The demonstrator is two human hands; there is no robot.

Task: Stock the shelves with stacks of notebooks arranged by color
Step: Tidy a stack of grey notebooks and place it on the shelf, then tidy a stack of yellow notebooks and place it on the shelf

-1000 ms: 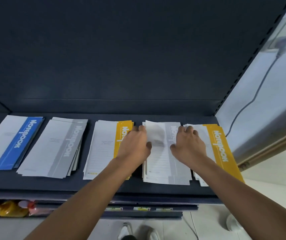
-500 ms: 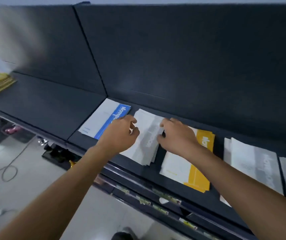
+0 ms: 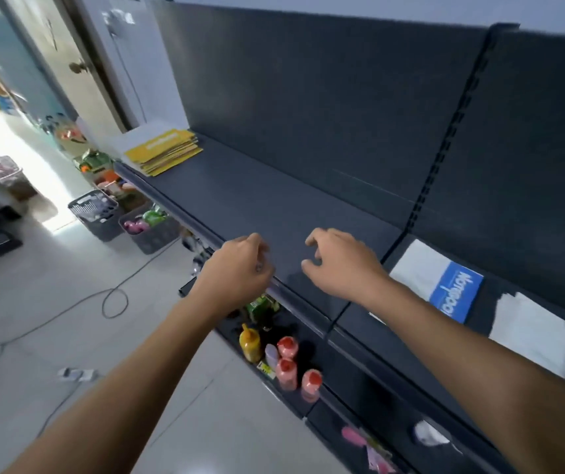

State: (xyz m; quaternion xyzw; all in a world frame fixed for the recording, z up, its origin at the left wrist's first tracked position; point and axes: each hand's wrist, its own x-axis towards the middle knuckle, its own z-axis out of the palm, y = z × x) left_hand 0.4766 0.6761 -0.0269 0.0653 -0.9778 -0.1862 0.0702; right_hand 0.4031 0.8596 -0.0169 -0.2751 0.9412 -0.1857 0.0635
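Partly done: blue notebooks, white notebooks, yellow notebooks laid out; middle of shelf bare. Left hand, right hand loosely curled, holding nothing.

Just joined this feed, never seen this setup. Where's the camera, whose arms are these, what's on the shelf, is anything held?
No machine here: a person works bare-handed, and the one camera sits on their head, looking forward and down, so both arms reach in from below. The left hand and right hand hover near the front of the dark shelf, fingers loosely curled, holding nothing. A yellow stack of notebooks lies at its far left end. In the next bay to the right lie a blue notebook, then a pale stack. Bottles stand on a lower shelf.
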